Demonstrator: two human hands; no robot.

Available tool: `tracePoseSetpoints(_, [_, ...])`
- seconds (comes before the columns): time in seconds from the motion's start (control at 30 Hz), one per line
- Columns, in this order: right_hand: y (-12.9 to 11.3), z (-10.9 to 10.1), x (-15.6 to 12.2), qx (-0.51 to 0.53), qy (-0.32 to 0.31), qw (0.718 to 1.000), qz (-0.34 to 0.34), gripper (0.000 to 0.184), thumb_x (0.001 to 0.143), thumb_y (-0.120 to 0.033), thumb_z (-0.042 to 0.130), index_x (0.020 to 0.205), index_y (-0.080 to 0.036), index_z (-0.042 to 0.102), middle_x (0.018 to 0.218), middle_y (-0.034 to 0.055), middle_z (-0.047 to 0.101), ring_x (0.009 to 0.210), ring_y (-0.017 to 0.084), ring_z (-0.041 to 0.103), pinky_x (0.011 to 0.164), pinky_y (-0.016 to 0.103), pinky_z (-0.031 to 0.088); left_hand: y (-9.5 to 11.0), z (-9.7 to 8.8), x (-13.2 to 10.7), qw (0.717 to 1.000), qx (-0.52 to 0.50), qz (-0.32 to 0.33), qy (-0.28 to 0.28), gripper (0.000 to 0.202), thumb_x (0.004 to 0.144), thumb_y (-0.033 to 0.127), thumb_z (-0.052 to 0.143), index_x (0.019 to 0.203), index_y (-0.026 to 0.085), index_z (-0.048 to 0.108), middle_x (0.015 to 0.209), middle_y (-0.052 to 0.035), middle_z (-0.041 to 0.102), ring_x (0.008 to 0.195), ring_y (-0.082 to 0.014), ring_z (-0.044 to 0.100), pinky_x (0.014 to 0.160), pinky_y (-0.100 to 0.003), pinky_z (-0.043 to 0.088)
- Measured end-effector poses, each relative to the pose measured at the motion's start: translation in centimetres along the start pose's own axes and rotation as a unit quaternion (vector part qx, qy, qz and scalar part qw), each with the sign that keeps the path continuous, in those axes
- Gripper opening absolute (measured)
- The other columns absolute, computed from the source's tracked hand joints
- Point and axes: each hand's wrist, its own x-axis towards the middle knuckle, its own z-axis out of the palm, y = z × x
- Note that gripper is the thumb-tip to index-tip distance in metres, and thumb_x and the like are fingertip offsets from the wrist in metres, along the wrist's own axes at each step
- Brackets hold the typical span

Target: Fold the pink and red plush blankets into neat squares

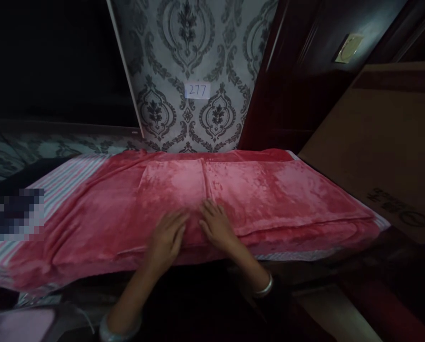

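A folded red plush blanket [255, 190] lies across a long surface in front of me, its upper layer split by a vertical crease near the middle. My left hand [168, 236], slightly blurred, is over the front part of the blanket, left of the crease, with its fingers stretched out. Just right of it, my right hand [217, 223] rests flat on the plush by the lower end of the crease, fingers apart. Neither hand grips the fabric.
Under the blanket shows a striped cloth [73, 173]. To the right leans a large cardboard box [383, 142]. A dark screen [55, 61] stands at the back left. Patterned wallpaper [187, 38] bears a paper label [197, 90] reading 277.
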Motion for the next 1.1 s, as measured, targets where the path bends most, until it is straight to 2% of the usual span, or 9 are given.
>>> tracePoseSetpoints(0.1, [-1.2,0.1,-0.3,-0.022,-0.078,0.996,-0.024,0.061,0.101,-0.047,0.050,0.156,-0.022,0.042,0.163,0.0102,0.037,0.154,0.029,0.026,0.124,0.055,0.024,-3.0,-1.3,0.0,0.987,0.128,-0.093,-0.035,0.051,0.097,0.041,0.047,0.143,0.021,0.059,0.149,-0.0148,0.055,0.143,-0.0370,0.046,0.117,-0.065,0.034])
tracePoseSetpoints(0.17, [-1.1,0.2,-0.9,-0.023,-0.095,0.995,-0.006,0.063,0.100,-0.050,0.050,0.157,-0.022,0.041,0.165,0.0086,0.034,0.154,0.030,0.025,0.123,0.055,0.024,-4.1,-1.3,-0.5,0.973,0.174,-0.127,-0.084,0.057,0.095,0.046,0.051,0.146,0.021,0.055,0.155,-0.0156,0.048,0.147,-0.0393,0.040,0.117,-0.067,0.033])
tracePoseSetpoints(0.3, [0.4,0.4,-2.2,-0.026,-0.073,0.996,0.040,0.059,0.102,-0.043,0.046,0.156,-0.021,0.041,0.165,0.0091,0.033,0.154,0.028,0.026,0.123,0.053,0.024,-4.2,-0.5,-1.4,0.961,0.200,-0.138,-0.133,0.061,0.098,0.049,0.044,0.151,0.021,0.050,0.159,-0.0159,0.043,0.149,-0.0373,0.036,0.120,-0.063,0.030])
tracePoseSetpoints(0.53, [2.7,0.9,-3.9,0.002,0.007,0.997,0.079,0.053,0.104,-0.036,0.036,0.152,-0.018,0.049,0.157,0.0101,0.047,0.149,0.025,0.036,0.122,0.050,0.029,-3.7,-0.3,-1.1,0.962,0.193,-0.141,-0.136,0.062,0.100,0.051,0.038,0.153,0.021,0.046,0.161,-0.0147,0.040,0.151,-0.0369,0.033,0.120,-0.064,0.026])
tracePoseSetpoints(0.63, [3.7,0.8,-4.6,0.028,0.032,0.996,0.072,0.051,0.104,-0.036,0.035,0.147,-0.018,0.055,0.150,0.0107,0.056,0.145,0.025,0.042,0.121,0.050,0.031,-3.8,-0.7,-1.3,0.968,0.159,-0.138,-0.134,0.059,0.100,0.049,0.037,0.151,0.022,0.049,0.160,-0.0119,0.043,0.151,-0.0335,0.033,0.122,-0.061,0.025])
tracePoseSetpoints(0.73, [4.3,0.1,-5.3,0.070,0.056,0.994,0.057,0.051,0.104,-0.039,0.034,0.145,-0.020,0.058,0.145,0.0116,0.060,0.140,0.026,0.049,0.118,0.049,0.037,-4.0,-1.8,-1.9,0.981,0.078,-0.113,-0.134,0.053,0.101,0.047,0.035,0.144,0.023,0.057,0.153,-0.0093,0.052,0.146,-0.0286,0.043,0.123,-0.055,0.028])
tracePoseSetpoints(0.87, [3.6,-1.1,-5.8,0.119,0.100,0.987,0.037,0.050,0.103,-0.042,0.038,0.143,-0.021,0.059,0.132,0.0130,0.067,0.125,0.028,0.058,0.109,0.049,0.045,-4.6,-3.5,-3.0,0.991,0.018,-0.101,-0.087,0.052,0.099,0.053,0.039,0.133,0.023,0.065,0.139,-0.0092,0.066,0.134,-0.0280,0.056,0.121,-0.054,0.034])
tracePoseSetpoints(0.97, [2.9,-1.8,-5.8,0.127,0.083,0.988,0.018,0.047,0.100,-0.040,0.045,0.142,-0.024,0.061,0.120,0.0117,0.070,0.115,0.030,0.061,0.104,0.050,0.047,-5.3,-4.4,-3.8,0.991,-0.017,-0.117,-0.058,0.051,0.097,0.056,0.044,0.129,0.023,0.067,0.134,-0.0080,0.069,0.131,-0.0273,0.059,0.119,-0.051,0.038])
tracePoseSetpoints(1.1, [3.0,-1.9,-5.4,0.125,0.045,0.991,0.005,0.052,0.095,-0.035,0.053,0.146,-0.025,0.057,0.119,0.0114,0.070,0.114,0.031,0.061,0.103,0.050,0.048,-6.2,-5.3,-4.6,0.983,-0.096,-0.152,-0.039,0.053,0.096,0.057,0.047,0.130,0.022,0.066,0.137,-0.0078,0.067,0.135,-0.0258,0.055,0.119,-0.047,0.040])
